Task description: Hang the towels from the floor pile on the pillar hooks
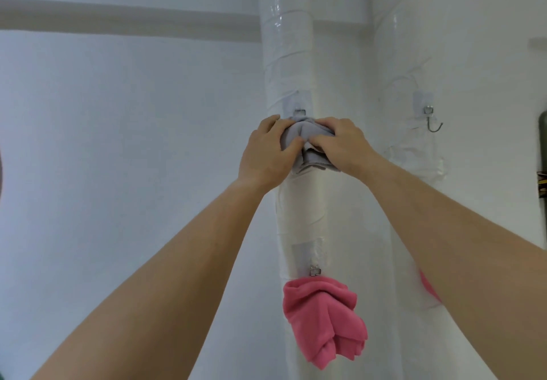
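Observation:
A grey towel point(307, 143) is bunched against the white wrapped pillar point(299, 208), just below the upper hook's metal ring point(299, 111). My left hand point(268, 155) grips its left side and my right hand point(344, 146) grips its right side, thumbs meeting in front. The hook's tip is hidden behind the cloth. Lower on the same pillar a pink towel point(324, 317) hangs from a second hook point(315, 270). On the right pillar point(414, 54) a bare metal hook point(432, 122) sticks out. Part of another pink towel point(428, 286) shows behind my right forearm.
A white wall point(118, 143) fills the left side, with a horizontal beam point(118, 20) high up. A dark green object point(543, 131) stands at the right edge. The floor pile is out of view.

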{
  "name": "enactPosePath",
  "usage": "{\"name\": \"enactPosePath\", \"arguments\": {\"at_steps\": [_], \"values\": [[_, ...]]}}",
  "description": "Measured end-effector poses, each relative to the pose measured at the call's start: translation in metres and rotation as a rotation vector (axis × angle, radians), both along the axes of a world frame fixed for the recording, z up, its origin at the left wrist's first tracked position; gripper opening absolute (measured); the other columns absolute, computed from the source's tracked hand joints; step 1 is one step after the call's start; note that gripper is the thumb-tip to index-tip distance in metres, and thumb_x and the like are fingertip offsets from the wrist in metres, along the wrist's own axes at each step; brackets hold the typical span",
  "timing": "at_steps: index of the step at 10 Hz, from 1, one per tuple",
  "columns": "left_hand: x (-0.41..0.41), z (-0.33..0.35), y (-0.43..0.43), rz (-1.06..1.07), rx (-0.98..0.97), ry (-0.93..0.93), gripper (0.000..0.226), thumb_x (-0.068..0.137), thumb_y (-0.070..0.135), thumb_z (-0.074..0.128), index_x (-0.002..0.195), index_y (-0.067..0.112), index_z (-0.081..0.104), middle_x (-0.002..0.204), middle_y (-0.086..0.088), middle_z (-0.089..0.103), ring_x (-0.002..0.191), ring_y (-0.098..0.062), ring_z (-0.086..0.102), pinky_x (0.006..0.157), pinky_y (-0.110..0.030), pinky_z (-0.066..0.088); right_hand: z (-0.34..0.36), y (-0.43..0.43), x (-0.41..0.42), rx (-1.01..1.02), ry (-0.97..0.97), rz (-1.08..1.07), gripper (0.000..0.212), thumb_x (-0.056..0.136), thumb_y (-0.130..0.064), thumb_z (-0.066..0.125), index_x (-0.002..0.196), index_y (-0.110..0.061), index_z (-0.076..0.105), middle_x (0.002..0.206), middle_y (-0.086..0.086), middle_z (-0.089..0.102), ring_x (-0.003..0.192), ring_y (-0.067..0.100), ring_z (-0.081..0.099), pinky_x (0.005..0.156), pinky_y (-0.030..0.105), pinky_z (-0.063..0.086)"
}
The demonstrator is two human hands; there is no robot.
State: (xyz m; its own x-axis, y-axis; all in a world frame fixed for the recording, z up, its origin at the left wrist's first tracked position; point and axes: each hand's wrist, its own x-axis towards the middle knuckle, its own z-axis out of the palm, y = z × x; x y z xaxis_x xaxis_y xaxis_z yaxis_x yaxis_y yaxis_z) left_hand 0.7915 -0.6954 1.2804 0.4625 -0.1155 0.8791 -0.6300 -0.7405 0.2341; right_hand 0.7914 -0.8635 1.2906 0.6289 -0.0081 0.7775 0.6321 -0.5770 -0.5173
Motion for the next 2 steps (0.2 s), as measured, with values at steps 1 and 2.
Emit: {"name": "enactPosePath", "arguments": {"at_steps": [1, 2], "values": [[-0.012, 0.004, -0.001, 0.023, 0.033, 0.001, 0.051, 0.096, 0.048, 0.05, 0.144, 0.033, 0.045, 0.157, 0.006, 0.034, 0.138, -0.021, 0.038, 0.108, -0.038, 0.037, 0.005, 0.001, -0.019, -0.078, -0.022, -0.129, 0.052, 0.084, -0.039, 0.051, 0.135, -0.029, 0.056, 0.139, 0.006, 0.05, 0.131, 0.034, 0.041, 0.106, 0.042, 0.039], [-0.02, 0.009, -0.001, 0.061, 0.045, -0.018, 0.054, 0.097, 0.045, 0.048, 0.148, 0.03, 0.041, 0.158, 0.006, 0.033, 0.138, -0.022, 0.037, 0.105, -0.038, 0.036, 0.009, 0.002, -0.036, -0.115, -0.043, -0.233, 0.055, 0.095, -0.036, 0.051, 0.148, -0.024, 0.043, 0.152, 0.004, 0.036, 0.139, 0.03, 0.027, 0.11, 0.041, 0.031]]}}
